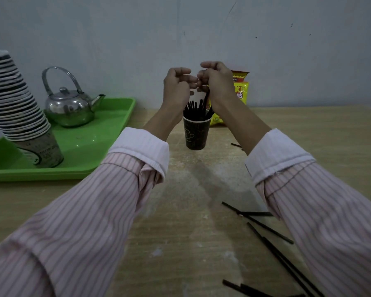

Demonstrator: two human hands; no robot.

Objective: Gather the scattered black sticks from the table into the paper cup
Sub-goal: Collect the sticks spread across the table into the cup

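Sticks (193,109) stood upright in the cup (196,133) at mid-table. At far left, a cup stack (19,116) leaned on a green tray (94,151), with a kettle (70,108) beside it. The left hand (177,86) hovered above the cup with fingers curled; whether it held anything could not be told. The right hand (216,84) pinched one stick (206,99), its lower end inside the cup. Yellow packets (241,91) stood behind. Loose sticks (266,227) lay on the table (180,232) at near right.
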